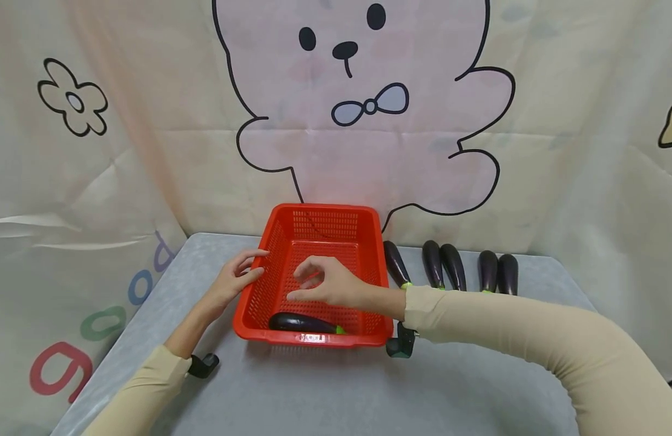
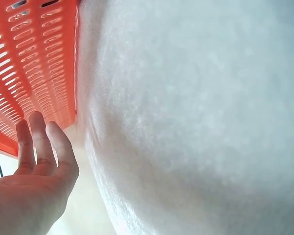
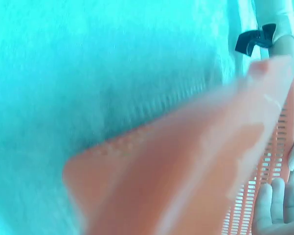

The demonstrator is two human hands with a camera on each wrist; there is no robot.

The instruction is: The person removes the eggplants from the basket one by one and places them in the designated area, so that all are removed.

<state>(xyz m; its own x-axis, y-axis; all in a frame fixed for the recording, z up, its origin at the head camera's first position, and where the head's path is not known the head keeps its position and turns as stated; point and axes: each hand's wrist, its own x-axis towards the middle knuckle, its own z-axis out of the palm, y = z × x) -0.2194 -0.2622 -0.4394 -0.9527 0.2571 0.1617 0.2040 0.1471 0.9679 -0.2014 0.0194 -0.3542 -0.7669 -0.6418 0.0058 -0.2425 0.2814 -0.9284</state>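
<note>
A red plastic basket (image 1: 375, 339) with slotted walls stands on the table. Inside it, along the near wall, lies one dark purple eggplant (image 1: 303, 323), its green stem end pointing right. Over the basket's middle is my right hand (image 1: 333, 283), fingers bent and thumb apart, with nothing between them. My left hand (image 1: 235, 280) is at the basket's left rim, fingertips right at the edge. In the left wrist view, its loosely extended fingers (image 2: 38, 142) are beside the slotted outer wall. The right wrist view is blurred by a basket wall up close.
Several more eggplants (image 1: 452, 266) lie in a row on the grey table (image 1: 336, 393), right of the basket and partly behind my right sleeve (image 1: 494, 318). A printed curtain (image 1: 194, 163) hangs behind the table's far edge.
</note>
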